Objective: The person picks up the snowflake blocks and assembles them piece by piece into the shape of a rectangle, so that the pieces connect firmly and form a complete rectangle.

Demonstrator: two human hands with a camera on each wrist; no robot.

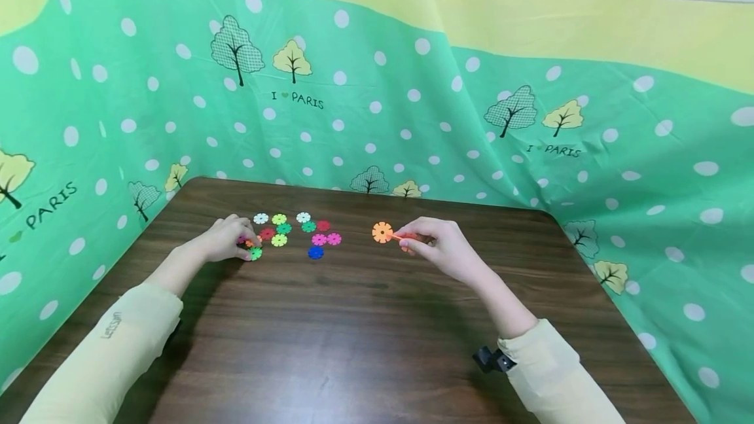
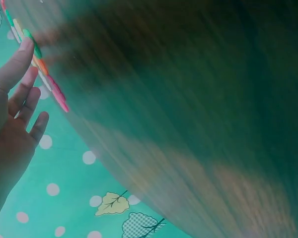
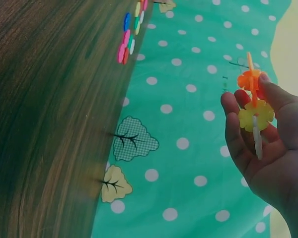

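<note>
My right hand (image 1: 442, 245) pinches a chain of interlocked plastic snowflake discs above the table. In the right wrist view, an orange disc (image 3: 246, 80), a yellow disc (image 3: 263, 118) and a white disc (image 3: 258, 141) show in the chain, some edge-on. Its large orange disc (image 1: 381, 232) faces me in the head view. At the table's left, my left hand (image 1: 222, 239) reaches down over loose discs. Its thumb touches a green disc (image 1: 256, 254), and orange and pink ones lie partly hidden under the fingers. The left wrist view shows those fingers (image 2: 21, 94) loosely extended.
Several loose discs lie right of the left hand, among them a blue disc (image 1: 315, 252), a pink disc (image 1: 334, 239) and a white disc (image 1: 303, 217). The dark wooden table (image 1: 330, 339) meets a green dotted curtain (image 1: 377, 129) at its back and sides.
</note>
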